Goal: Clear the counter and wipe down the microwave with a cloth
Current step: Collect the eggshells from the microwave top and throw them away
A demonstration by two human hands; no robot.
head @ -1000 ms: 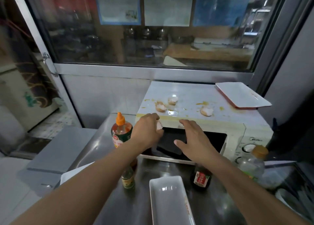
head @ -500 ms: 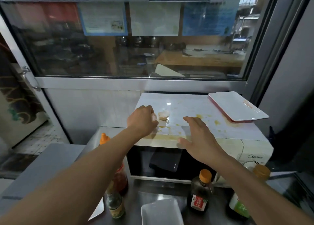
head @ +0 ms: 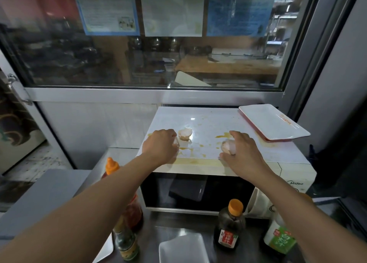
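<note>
Three broken eggshells sit on the stained white top of the microwave (head: 214,123), in the middle of the frame. One eggshell (head: 185,133) lies free just right of the left hand, open side up, with yolk smears around it. A second eggshell (head: 228,146) is under the right hand (head: 243,153), whose fingers curl over it and whose thumb reaches in from below, so it looks pinched or about to be lifted. The left hand (head: 160,146) is curled into a loose fist at the front left edge of the top, and a pale sliver at its fingertips suggests a third shell piece (head: 175,141) held inside. The two hands are well apart.

The shells should be very light, thin and brittle, and probably slick with raw egg, so I judge a soft pinch across the rim, or a scoop from below, safer than a squeeze, which would crush them into crumbs that are harder to gather. The yellow yolk stains (head: 222,136) spread across the top and run down over its front edge; they call for the cloth later, and no cloth is in view.

Toward the upper right, a white tray with a red underside (head: 278,124) overhangs the right edge of the top. Below, on the steel counter (head: 151,233), stand an orange-capped sauce bottle (head: 127,201), a small dark bottle (head: 126,245), a brown bottle with a red label (head: 229,225), a green-labelled bottle (head: 280,237) and a white dish (head: 182,248)
</note>
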